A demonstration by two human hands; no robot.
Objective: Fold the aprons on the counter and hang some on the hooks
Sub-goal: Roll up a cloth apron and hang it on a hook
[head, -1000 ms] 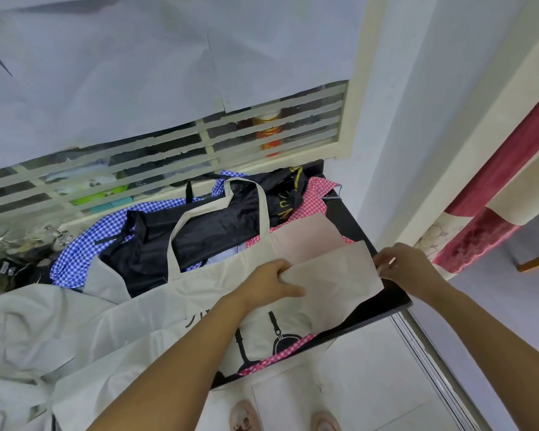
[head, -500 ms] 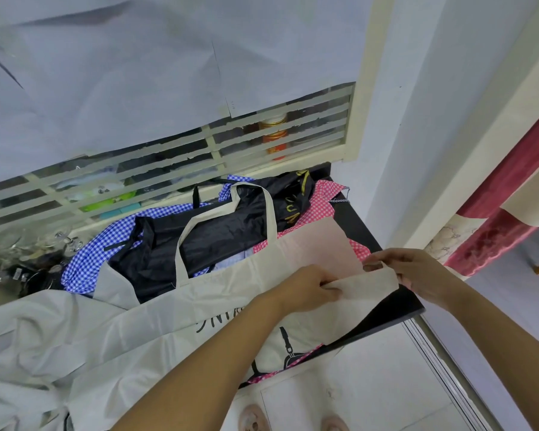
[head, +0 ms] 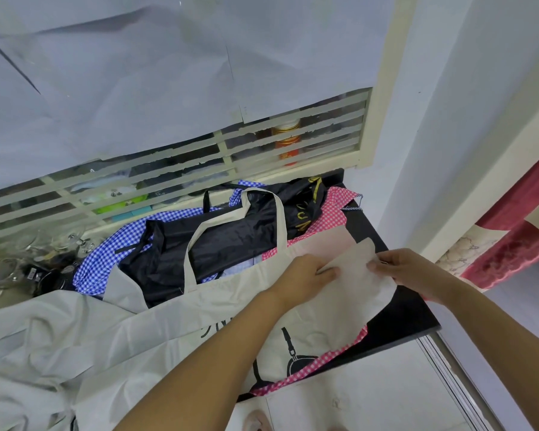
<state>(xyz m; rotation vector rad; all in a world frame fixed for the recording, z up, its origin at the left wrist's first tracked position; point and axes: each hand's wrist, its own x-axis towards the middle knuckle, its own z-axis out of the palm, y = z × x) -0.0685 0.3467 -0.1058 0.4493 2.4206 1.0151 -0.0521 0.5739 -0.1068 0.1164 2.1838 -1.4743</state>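
Side flap of cream apron [head: 231, 306] folded inward.
The right hand [head: 417, 272] has brought its pinched edge against the left hand [head: 305, 276], which also pinches it; fold nearly closed.

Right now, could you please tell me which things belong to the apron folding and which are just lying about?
Job: beige apron, held by left hand and right hand; black apron; blue checked apron; pink checked apron; counter.
Lying about: glassware; orange jar; red curtain.
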